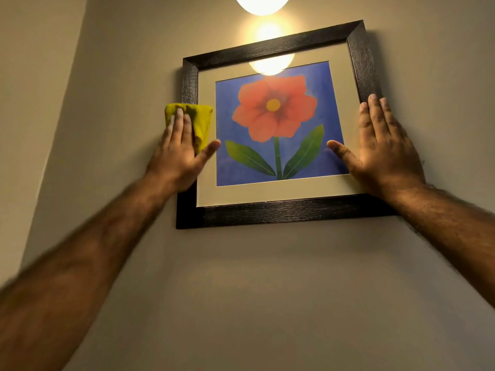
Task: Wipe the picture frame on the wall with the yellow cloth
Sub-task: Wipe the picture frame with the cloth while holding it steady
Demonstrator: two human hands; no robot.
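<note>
Head view: your left hand [179,153], fingers straight, presses the yellow cloth [202,120] against the picture frame [281,211], left rail; your right hand [385,153] lies flat, released, on the right rail.

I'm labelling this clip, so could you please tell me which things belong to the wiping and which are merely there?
Job: picture frame, yellow cloth, left hand pressing the cloth, right hand flat on the frame.
Merely there: lamp above, wall.

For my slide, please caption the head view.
Left hand presses yellow cloth on picture frame, left side; right hand rests on right side.
</note>
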